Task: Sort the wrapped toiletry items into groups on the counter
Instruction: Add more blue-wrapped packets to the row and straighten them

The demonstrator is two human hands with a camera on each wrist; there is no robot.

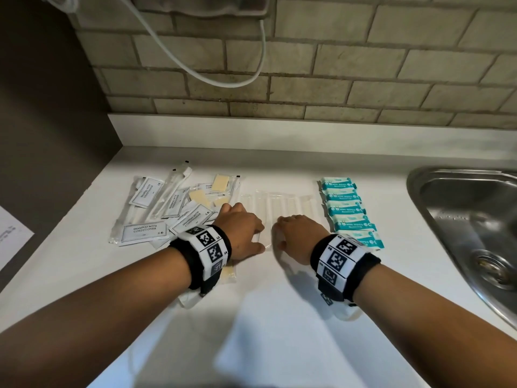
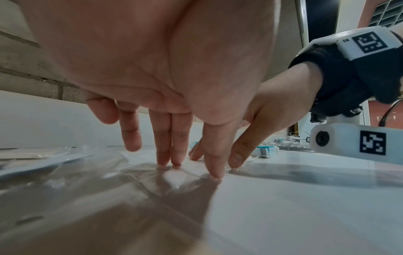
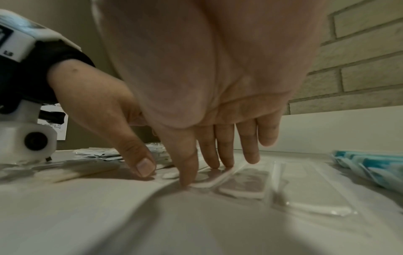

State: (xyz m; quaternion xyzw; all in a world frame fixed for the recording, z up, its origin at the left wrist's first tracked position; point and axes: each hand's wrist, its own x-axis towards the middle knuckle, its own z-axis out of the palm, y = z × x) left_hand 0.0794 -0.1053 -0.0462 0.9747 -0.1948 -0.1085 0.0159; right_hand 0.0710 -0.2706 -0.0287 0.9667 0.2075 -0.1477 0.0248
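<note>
A row of clear-wrapped flat white items (image 1: 279,203) lies mid-counter. My left hand (image 1: 246,233) and right hand (image 1: 291,233) sit side by side at its near end, fingers straight, tips pressing the clear wrappers. In the left wrist view the fingertips (image 2: 170,162) touch clear plastic (image 2: 135,176). The right wrist view shows fingertips (image 3: 226,162) on a wrapped white item (image 3: 244,182). To the left is a mixed pile of shampoo sachets (image 1: 145,229), wrapped toothbrushes (image 1: 179,183) and soap bars (image 1: 221,182). Teal wipes packs (image 1: 349,211) form a column on the right.
A steel sink (image 1: 461,219) is sunk into the counter at the right. Behind runs a brick wall with a hanging white hose (image 1: 223,79). A dark side wall and a paper sheet (image 1: 11,233) stand at the left. One wrapped soap (image 1: 229,273) lies under my left wrist.
</note>
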